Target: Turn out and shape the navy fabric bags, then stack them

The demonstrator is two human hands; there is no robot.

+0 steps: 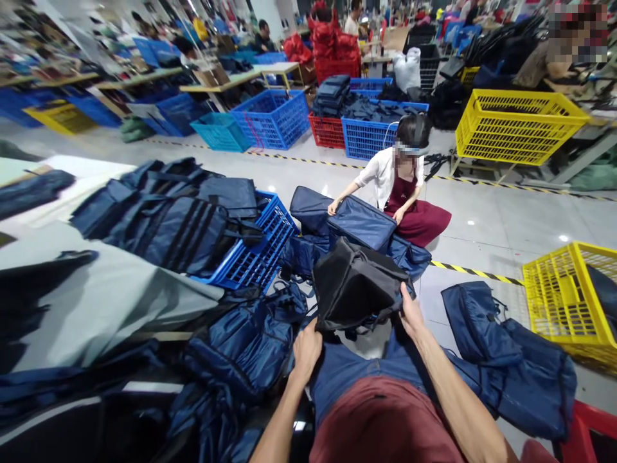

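A bag (359, 283) with its black lining showing is stretched out between my two hands, above my lap. Its left lower edge is pinched by my left hand (307, 350), fingers closed around the fabric. My right hand (411, 312) grips the opposite side, thumb on top and the other fingers mostly hidden behind the cloth. Just beyond lies a dark blue bag (364, 222), held at both sides by a co-worker (405, 180) sitting on the floor. More navy bags (250, 341) are heaped beside my left arm.
To the left, a blue crate (277, 247) stands under piled navy bags (178, 225). On the right lie several blue bags (511, 360), near a yellow crate (554, 302). A striped floor line (475, 271) runs behind them. More crates (272, 116) stand farther back.
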